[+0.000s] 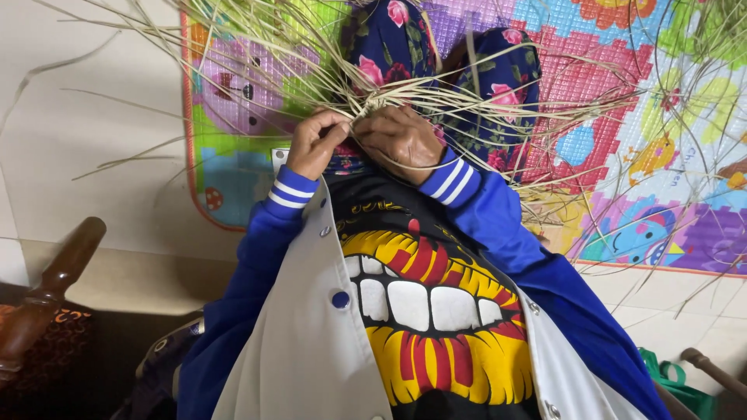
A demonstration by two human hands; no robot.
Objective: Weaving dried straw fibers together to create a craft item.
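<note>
Both forearms, in blue sleeves with white-striped cuffs, reach forward from the torso and meet over the lap. The left hand (315, 144) is curled, thumb and fingers pinching strands at the woven knot of straw (381, 101). The right hand (401, 140) lies just beside it, knuckles up, fingers clenched over the same knot. The knot sits just above both hands, against the knees in dark floral trousers (397, 39). From it, long pale strands (545, 117) fan outward in all directions, most running sideways to the left and right of the knot. Beneath the strands lies a colourful play mat (646, 179); its orange edge runs left of the knot, with bare pale floor (85, 155) beyond it.
</note>
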